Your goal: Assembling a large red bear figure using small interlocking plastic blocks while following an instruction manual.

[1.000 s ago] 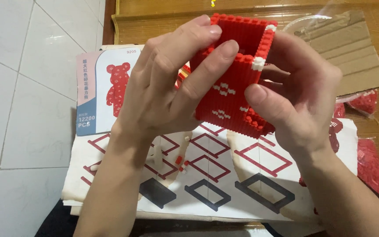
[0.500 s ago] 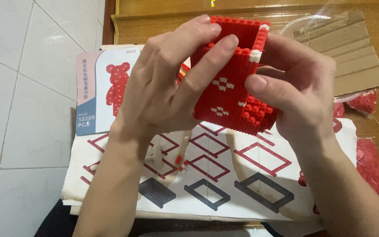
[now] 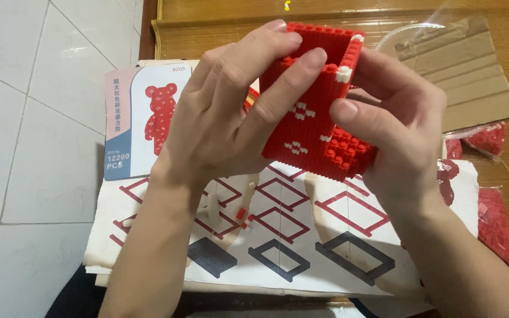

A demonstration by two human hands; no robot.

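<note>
**Barely a shift: block build held over the sheet**

Now our left hand and right hand clasp the red block build above the instruction sheet's far edge, as before; only slightly tilted, fingers closed around it.

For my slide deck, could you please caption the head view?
Both hands, left hand and right hand, grip a hollow red brick block above a printed instruction sheet.

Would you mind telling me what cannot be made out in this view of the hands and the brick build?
- Brick build, head view: its left side is hidden by the left hand, its right side by the right hand; its inside cannot be seen.
- Instruction sheet: middle diagrams covered by both forearms.
- Red brick bags: cut off by the right edge.
</note>
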